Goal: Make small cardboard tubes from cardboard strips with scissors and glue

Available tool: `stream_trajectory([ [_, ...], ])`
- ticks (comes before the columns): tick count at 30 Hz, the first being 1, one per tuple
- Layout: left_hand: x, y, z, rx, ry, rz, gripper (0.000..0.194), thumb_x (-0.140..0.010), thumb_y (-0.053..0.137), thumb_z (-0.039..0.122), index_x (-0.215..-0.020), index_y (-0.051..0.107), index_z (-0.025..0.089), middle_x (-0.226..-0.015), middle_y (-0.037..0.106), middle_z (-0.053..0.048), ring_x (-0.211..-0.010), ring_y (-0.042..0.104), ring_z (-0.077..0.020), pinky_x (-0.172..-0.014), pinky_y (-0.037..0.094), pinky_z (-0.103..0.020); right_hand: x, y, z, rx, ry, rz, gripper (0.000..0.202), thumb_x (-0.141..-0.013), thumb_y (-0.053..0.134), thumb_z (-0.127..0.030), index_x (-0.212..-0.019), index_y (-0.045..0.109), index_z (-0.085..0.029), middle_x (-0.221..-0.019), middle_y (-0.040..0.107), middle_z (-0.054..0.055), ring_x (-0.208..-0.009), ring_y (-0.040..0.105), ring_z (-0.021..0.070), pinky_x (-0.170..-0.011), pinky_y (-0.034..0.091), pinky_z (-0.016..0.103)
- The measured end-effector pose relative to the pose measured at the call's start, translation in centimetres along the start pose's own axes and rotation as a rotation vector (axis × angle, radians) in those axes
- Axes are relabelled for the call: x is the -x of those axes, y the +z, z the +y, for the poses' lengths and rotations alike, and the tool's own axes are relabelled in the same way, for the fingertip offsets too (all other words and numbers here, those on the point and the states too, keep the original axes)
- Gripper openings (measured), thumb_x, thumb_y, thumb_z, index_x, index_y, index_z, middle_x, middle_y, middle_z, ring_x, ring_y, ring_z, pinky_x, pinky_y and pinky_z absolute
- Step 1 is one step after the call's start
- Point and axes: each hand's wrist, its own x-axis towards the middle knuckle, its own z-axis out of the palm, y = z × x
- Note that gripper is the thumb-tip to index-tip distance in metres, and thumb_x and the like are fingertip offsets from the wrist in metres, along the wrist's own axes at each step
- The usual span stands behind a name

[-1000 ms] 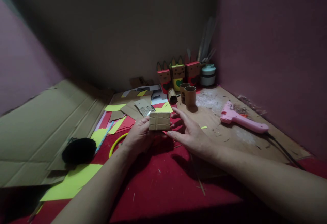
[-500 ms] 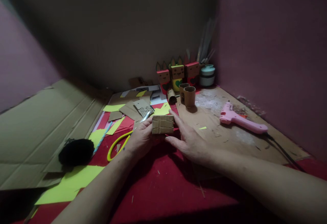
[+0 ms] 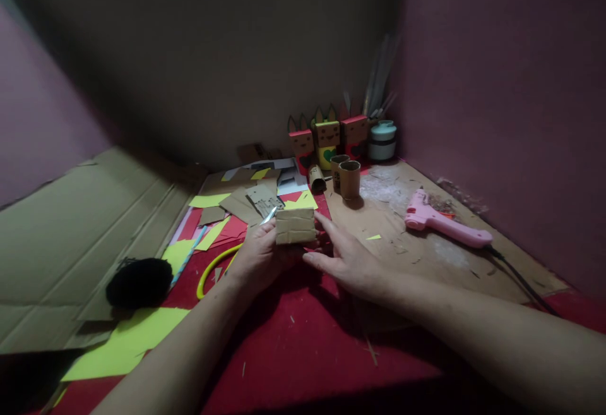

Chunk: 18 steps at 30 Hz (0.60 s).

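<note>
My left hand (image 3: 258, 254) is closed on the left side of a small brown cardboard box (image 3: 295, 226) with creased faces. At its right edge is my right hand (image 3: 348, 260), thumb and forefinger apart; whether its fingertips touch the box is hard to see. Behind the left wrist lie scissors with yellow handles (image 3: 204, 279), partly covered by the hand. Beyond the box, two cardboard tubes (image 3: 350, 181) stand upright, and a third tube (image 3: 317, 179) lies tilted beside them.
A pink glue gun (image 3: 442, 222) with a black cord lies at right. Several cardboard figures with ears (image 3: 327, 143) stand at the back beside a lidded turquoise pot (image 3: 382, 140). Paper and cardboard scraps (image 3: 237, 203), a black fuzzy ball (image 3: 139, 282) and a large cardboard sheet (image 3: 57, 251) are at left.
The cardboard box has shifted slightly left and up, with a bit more of its face showing. My right hand stays close to its right edge.
</note>
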Motion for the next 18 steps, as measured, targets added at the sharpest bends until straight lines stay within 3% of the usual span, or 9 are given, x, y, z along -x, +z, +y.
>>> stream_trajectory([
  [3,-0.18,-0.25,0.29,0.023,0.019,0.064,0.023,-0.083,0.061,0.018,-0.104,0.066,0.012,-0.093,0.075,-0.012,-0.079,0.072,-0.0230,-0.066,0.059,-0.032,-0.07,0.16,0.10,-0.046,0.081,0.033,0.057,-0.079,0.066,-0.026,-0.131,0.044,-0.018,-0.113,0.060,0.012,-0.089,0.066,0.0229,-0.078,0.058,0.041],
  [7,-0.27,-0.51,0.68,0.017,0.064,0.127,0.022,-0.077,0.067,0.016,-0.098,0.068,0.012,-0.082,0.074,-0.008,-0.058,0.067,-0.0159,-0.046,0.053,-0.022,0.11,0.17,-0.25,0.103,0.084,0.112,0.060,-0.078,0.065,-0.019,-0.134,0.045,-0.012,-0.115,0.060,0.014,-0.089,0.064,0.0216,-0.081,0.056,0.040],
  [12,-0.22,-0.62,0.69,-0.016,0.063,0.134,0.021,-0.073,0.071,0.020,-0.093,0.070,0.011,-0.073,0.072,-0.007,-0.053,0.065,-0.0157,-0.044,0.052,-0.023,0.15,0.00,-0.26,0.209,0.076,0.163,0.052,-0.079,0.063,-0.017,-0.129,0.052,-0.007,-0.116,0.062,0.015,-0.091,0.062,0.0220,-0.084,0.053,0.041],
  [18,-0.05,-0.55,0.51,-0.079,0.047,0.121,0.011,-0.075,0.069,0.022,-0.082,0.070,0.013,-0.063,0.067,-0.004,-0.048,0.059,-0.0135,-0.045,0.051,-0.023,-0.21,-0.23,0.26,0.095,0.045,0.211,0.031,-0.081,0.057,-0.016,-0.111,0.062,-0.012,-0.100,0.066,0.011,-0.086,0.063,0.0209,-0.074,0.053,0.036],
])
